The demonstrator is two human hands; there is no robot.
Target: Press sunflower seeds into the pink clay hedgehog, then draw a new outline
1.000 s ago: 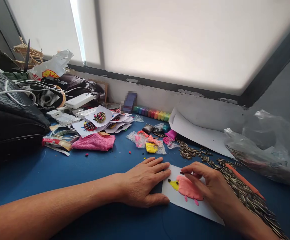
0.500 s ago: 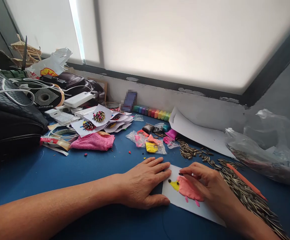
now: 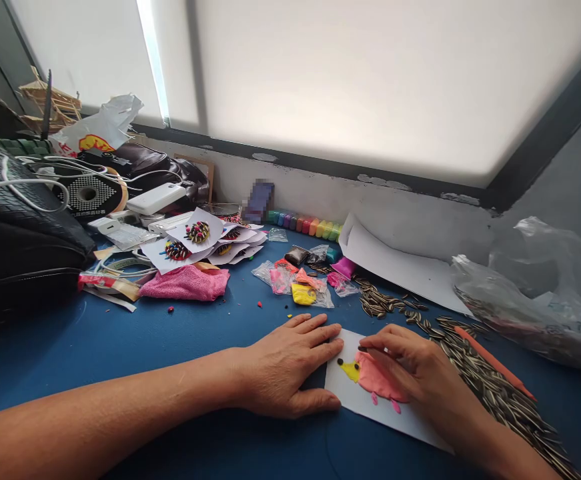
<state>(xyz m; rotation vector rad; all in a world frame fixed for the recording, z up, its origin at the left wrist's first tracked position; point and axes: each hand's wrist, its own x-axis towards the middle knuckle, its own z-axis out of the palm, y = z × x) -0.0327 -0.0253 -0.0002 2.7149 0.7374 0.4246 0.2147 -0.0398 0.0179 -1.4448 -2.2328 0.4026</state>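
Observation:
A white card [image 3: 343,393] lies on the blue table, bearing a clay hedgehog [image 3: 377,380] with a pink body, yellow snout, black nose and eye, and small pink feet. My left hand [image 3: 295,367] rests flat with fingers spread, its fingertips and thumb at the card's left edge. Over the hedgehog's back, my right hand [image 3: 410,367] pinches a dark sunflower seed [image 3: 365,349] between thumb and fingers, at the body's upper edge. Part of the pink body is hidden beneath that hand. A heap of striped sunflower seeds [image 3: 500,393] spreads to the right of the right hand.
An orange clay tool [image 3: 495,363] lies on the seed heap. Bagged clay [image 3: 303,293] sits beyond the card. Finished seed hedgehog cards [image 3: 197,230], a pink cloth [image 3: 185,283] and a black bag [image 3: 25,220] are at left. A plastic bag [image 3: 535,300] stands at right.

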